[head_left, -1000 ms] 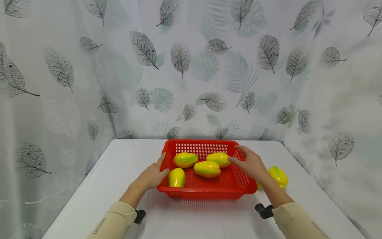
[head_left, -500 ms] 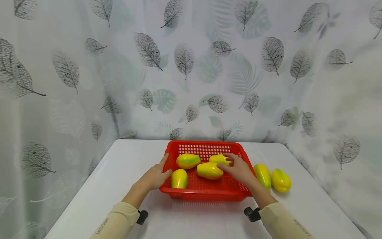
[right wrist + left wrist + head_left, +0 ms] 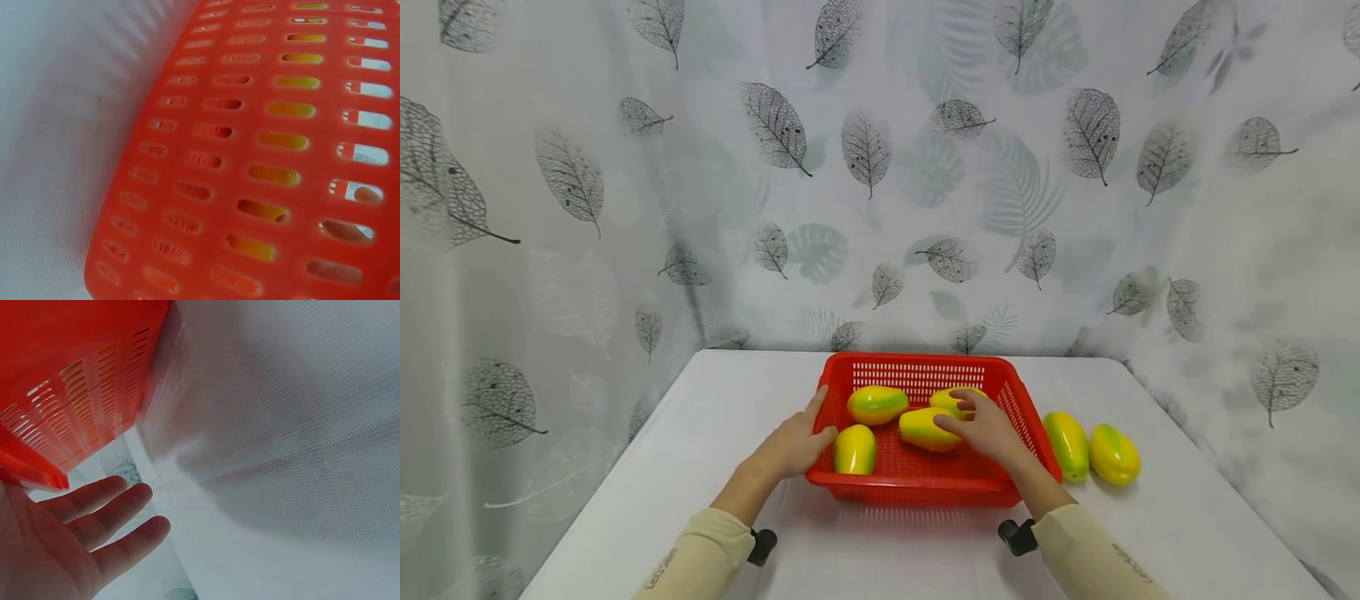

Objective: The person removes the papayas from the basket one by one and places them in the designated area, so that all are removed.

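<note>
A red perforated plastic basket (image 3: pixel 925 492) holds several yellow-green, mango-shaped fruits. My left hand (image 3: pixel 790 442) rests at its left rim, index finger and thumb at the edge. In the left wrist view the other fingers (image 3: pixel 125 550) are straight beneath the rim. My right hand (image 3: pixel 988 429) reaches over the right wall into the basket, thumb and fingers spread. Its thumb overlaps the middle fruit (image 3: pixel 921 427), and its fingers overlap the back right fruit (image 3: pixel 951 398). In the right wrist view the basket wall (image 3: pixel 250 150) hides most of that hand.
Inside the basket, one fruit (image 3: pixel 877 405) lies at back left and another (image 3: pixel 854 450) at front left. Two more fruits, a near one (image 3: pixel 1066 446) and a farther one (image 3: pixel 1115 454), lie right of the basket on the white table (image 3: pixel 745 392). A leaf-patterned curtain (image 3: pixel 880 208) surrounds it.
My right hand has moved left and inward, from the basket's right rim to over the fruits. Both fruits on the right now show fully. My left hand stays at the left rim.
</note>
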Tool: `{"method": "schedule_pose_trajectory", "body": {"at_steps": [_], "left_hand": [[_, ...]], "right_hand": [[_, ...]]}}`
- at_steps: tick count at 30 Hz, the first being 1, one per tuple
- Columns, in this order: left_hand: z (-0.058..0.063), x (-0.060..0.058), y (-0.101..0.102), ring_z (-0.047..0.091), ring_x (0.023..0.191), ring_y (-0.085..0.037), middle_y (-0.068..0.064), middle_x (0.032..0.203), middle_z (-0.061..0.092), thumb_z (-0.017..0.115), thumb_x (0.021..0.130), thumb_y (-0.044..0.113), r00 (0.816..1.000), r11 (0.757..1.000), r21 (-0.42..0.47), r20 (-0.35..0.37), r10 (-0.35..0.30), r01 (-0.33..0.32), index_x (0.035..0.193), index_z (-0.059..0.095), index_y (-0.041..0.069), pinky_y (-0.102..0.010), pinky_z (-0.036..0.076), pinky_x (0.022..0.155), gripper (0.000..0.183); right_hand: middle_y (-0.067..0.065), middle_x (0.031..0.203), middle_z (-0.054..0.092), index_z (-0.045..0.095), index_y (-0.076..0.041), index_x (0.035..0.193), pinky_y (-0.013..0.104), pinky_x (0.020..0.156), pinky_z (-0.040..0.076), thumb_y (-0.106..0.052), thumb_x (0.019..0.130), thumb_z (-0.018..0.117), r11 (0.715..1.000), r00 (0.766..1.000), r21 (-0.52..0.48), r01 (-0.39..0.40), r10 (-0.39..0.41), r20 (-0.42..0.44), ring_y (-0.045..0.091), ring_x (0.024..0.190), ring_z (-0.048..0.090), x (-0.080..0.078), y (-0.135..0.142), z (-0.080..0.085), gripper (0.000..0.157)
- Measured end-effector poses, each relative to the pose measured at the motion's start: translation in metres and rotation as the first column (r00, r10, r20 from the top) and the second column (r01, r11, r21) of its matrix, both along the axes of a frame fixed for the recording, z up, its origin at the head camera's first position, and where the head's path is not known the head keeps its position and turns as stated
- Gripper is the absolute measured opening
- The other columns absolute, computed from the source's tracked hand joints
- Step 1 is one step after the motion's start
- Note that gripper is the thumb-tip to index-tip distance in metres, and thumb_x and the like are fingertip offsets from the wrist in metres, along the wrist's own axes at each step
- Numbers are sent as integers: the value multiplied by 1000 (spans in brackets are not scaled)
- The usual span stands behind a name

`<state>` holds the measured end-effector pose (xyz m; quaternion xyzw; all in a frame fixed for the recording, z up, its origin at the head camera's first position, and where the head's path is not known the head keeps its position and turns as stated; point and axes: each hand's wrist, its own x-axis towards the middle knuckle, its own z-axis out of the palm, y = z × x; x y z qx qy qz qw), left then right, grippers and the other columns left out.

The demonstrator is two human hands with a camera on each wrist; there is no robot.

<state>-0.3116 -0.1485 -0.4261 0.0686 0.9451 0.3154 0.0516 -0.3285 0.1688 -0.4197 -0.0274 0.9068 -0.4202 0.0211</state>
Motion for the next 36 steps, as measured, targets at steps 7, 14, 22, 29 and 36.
{"method": "schedule_pose_trajectory", "body": {"at_steps": [7,14,22,29,36], "left_hand": [[3,2,1,62,74,-17,-18,122,61,56,101,35,1000,1000,12,7,9,-9,167,18,18,-36,60,76,78],[2,3,1,62,74,-17,-17,120,61,56,102,35,1000,1000,15,17,11,-11,167,17,18,-36,61,76,78],[0,3,1,62,75,-17,-18,123,61,56,101,35,1000,1000,26,15,13,-14,167,18,18,-37,61,76,78],[1,2,1,62,79,-18,-18,124,62,56,101,34,1000,999,32,7,16,-16,167,18,18,-38,60,78,78],[0,2,2,62,70,-17,-14,115,63,56,101,35,999,999,52,31,14,-15,167,17,19,-35,60,75,79]], "right_hand": [[20,144,58,54,-10,147,53,103,54,-39,91,77,1000,1000,5,18,-18,7,40,133,56,-5,-2,-1,67],[20,141,60,56,-11,146,52,103,54,-40,90,78,1000,999,1,26,-26,24,38,132,56,-8,-2,-7,66],[21,140,62,58,-11,145,55,108,50,-40,89,78,1000,999,28,13,-14,31,38,131,57,-7,-2,-7,66],[21,141,61,58,-9,144,56,109,48,-36,90,78,999,1000,40,2,-3,20,38,131,57,-9,-3,-7,64],[20,139,62,62,-8,140,54,108,49,-30,88,80,999,999,43,-1,0,37,36,127,59,-8,-4,-8,59]]}}
